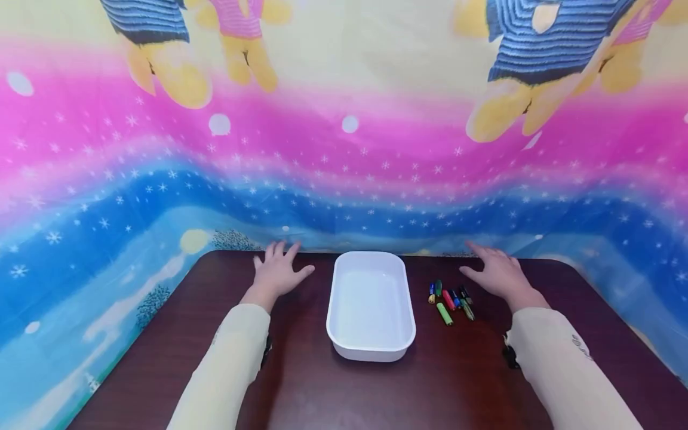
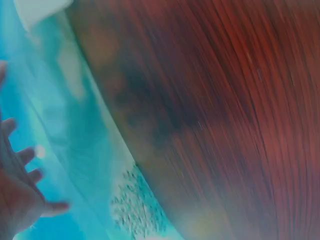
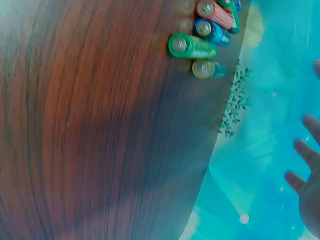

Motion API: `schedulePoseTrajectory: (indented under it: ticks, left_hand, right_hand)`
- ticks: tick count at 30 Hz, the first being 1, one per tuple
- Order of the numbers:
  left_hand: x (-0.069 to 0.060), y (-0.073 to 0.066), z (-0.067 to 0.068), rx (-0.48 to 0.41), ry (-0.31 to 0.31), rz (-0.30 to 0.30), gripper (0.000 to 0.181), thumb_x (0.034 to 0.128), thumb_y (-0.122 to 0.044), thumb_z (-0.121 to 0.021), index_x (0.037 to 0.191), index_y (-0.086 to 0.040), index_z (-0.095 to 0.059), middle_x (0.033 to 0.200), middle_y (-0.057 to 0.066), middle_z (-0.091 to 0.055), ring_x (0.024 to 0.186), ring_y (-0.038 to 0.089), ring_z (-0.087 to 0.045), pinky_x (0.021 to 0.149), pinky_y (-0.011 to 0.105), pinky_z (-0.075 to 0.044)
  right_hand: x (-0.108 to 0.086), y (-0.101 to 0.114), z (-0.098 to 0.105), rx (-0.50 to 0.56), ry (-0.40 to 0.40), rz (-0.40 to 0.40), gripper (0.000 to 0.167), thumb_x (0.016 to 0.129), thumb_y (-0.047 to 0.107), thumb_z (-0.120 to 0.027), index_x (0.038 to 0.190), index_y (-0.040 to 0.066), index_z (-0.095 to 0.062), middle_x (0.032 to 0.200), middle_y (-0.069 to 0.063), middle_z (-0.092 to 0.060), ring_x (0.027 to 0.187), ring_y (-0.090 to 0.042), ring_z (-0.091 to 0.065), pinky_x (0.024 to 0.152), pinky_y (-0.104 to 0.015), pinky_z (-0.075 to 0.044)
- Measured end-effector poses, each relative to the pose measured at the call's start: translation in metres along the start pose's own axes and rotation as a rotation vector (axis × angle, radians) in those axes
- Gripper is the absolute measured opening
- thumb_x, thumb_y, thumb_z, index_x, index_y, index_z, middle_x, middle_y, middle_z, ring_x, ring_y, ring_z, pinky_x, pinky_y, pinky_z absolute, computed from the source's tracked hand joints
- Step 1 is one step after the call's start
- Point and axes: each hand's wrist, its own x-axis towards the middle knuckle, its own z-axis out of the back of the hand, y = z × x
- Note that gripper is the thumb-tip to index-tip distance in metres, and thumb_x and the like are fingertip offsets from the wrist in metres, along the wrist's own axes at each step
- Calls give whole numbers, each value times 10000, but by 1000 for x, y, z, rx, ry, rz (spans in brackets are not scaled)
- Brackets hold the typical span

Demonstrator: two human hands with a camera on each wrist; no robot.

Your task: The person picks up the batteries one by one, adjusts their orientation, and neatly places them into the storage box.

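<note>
A white rectangular tub stands on the dark wooden table, with nothing seen inside it. Several small batteries in green, red, blue and dark colours lie loosely to its right. In the right wrist view a green battery and a red battery show their ends. My left hand is spread over the table left of the tub, holding nothing. My right hand is held with fingers apart to the right of the batteries, touching none of them. In the left wrist view the left hand also holds nothing.
A printed cloth with pink and blue bands hangs right behind the table's far edge and along both sides. The brown table reaches toward me between the two sleeved forearms. A black band sits at the right wrist.
</note>
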Motion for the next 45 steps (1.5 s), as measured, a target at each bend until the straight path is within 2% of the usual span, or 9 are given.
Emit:
schedulePoseTrajectory:
  ticks: [5, 8, 12, 18, 20, 22, 25, 34, 45]
  left_hand:
    - [-6, -13, -7, -229, 66, 41, 582, 910, -441, -525, 1392, -136, -411, 1237, 164, -533, 1133, 331, -480, 921, 539, -376]
    - [-11, -18, -13, -383, 83, 81, 491, 923, -403, -527, 1330, -132, -485, 1076, 109, -605, 947, 241, -577, 815, 450, -461]
    - [-16, -26, -22, -629, 167, 96, 433, 942, -353, -519, 1274, -76, -530, 928, 103, -642, 772, 194, -611, 688, 385, -496]
    - [-25, -28, -40, -982, 448, 125, 531, 956, -421, -456, 1289, -8, -469, 819, 135, -634, 642, 210, -611, 532, 316, -494]
    - [-27, -26, -46, -1052, 478, 140, 527, 955, -418, -463, 1292, -13, -447, 822, 139, -620, 633, 206, -605, 521, 299, -493]
    - [-27, -25, -50, -1118, 456, 146, 507, 945, -396, -495, 1270, -10, -449, 827, 137, -611, 640, 203, -607, 517, 286, -489]
    - [-25, -26, -52, -1177, 417, 140, 470, 918, -382, -551, 1181, 2, -485, 834, 125, -602, 665, 198, -615, 526, 282, -493]
    - [-19, -27, -66, -1303, 426, 125, 277, 883, -292, -622, 987, -51, -532, 726, 58, -549, 624, 140, -558, 537, 265, -479]
    - [-17, -32, -65, -1335, 435, 142, 163, 879, -198, -618, 923, -70, -526, 711, 45, -535, 596, 135, -534, 515, 245, -463]
  right_hand:
    - [-8, -13, -4, 77, 77, -16, 692, 892, 394, -589, 1464, 159, -278, 1420, -254, -317, 1238, -498, -294, 922, -660, -279]
    - [-11, -15, -10, 117, 119, -26, 645, 875, 271, -638, 1431, 117, -348, 1399, -253, -350, 1179, -470, -394, 864, -614, -378]
    - [-11, -18, -18, 196, 201, -45, 565, 846, 111, -647, 1367, 52, -436, 1340, -284, -401, 1058, -405, -496, 783, -501, -467]
    - [-8, -27, -29, 285, 318, -56, 639, 770, -10, -678, 1354, -21, -419, 1294, -346, -402, 1155, -490, -401, 779, -456, -500]
    - [-8, -30, -32, 274, 340, -41, 673, 752, 16, -707, 1355, -29, -413, 1292, -356, -396, 1159, -502, -388, 782, -463, -493]
    - [-8, -33, -34, 259, 344, -31, 683, 743, 52, -729, 1350, -22, -424, 1297, -348, -397, 1155, -496, -394, 805, -485, -479]
    - [-7, -35, -34, 249, 334, -18, 679, 739, 84, -745, 1341, -11, -445, 1303, -328, -406, 1144, -482, -410, 816, -504, -466]
    - [0, -32, -32, 216, 328, 28, 679, 698, 97, -776, 1310, 9, -493, 1306, -308, -402, 1154, -483, -388, 829, -528, -449]
    - [2, -30, -34, 159, 333, 26, 610, 696, 131, -784, 1252, 26, -554, 1291, -330, -366, 1141, -499, -359, 854, -565, -416]
